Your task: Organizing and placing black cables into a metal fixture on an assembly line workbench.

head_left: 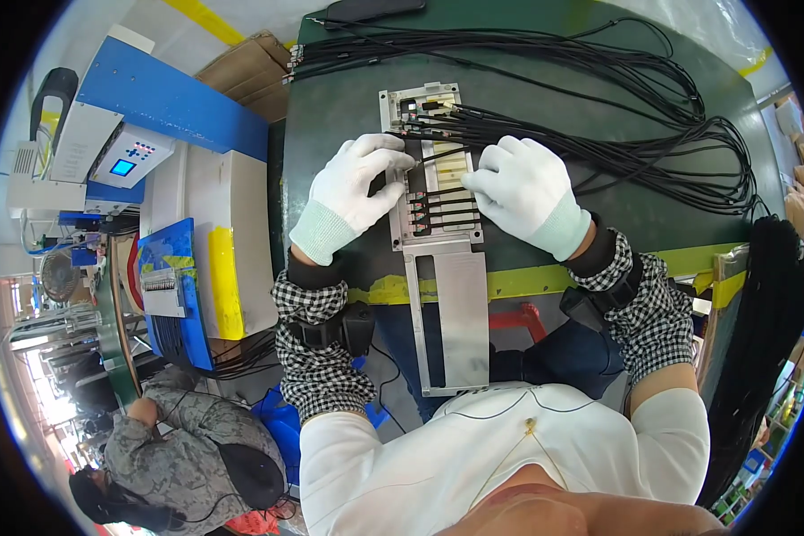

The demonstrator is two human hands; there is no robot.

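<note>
A long metal fixture point(438, 230) with a row of slots lies on the green table and sticks out past its near edge. Short black cables point(442, 213) with small connectors at their left ends sit side by side in its nearer slots. My left hand point(353, 189), in a white glove, is at the fixture's left edge, its thumb and curved fingers apart, fingertips touching a connector end. On the right side, my gloved right hand point(529, 189) is closed, thumb and forefinger pinched at a black cable over the slots. The pinched part is mostly hidden.
A bundle of black cables point(590, 143) loops across the table's right side; another bundle point(509, 45) lies at the far side. On the left stand a blue-and-white machine point(134, 161) and a blue board point(170, 295). A seated person point(196, 438) is at lower left. Black cables point(764, 295) hang at right.
</note>
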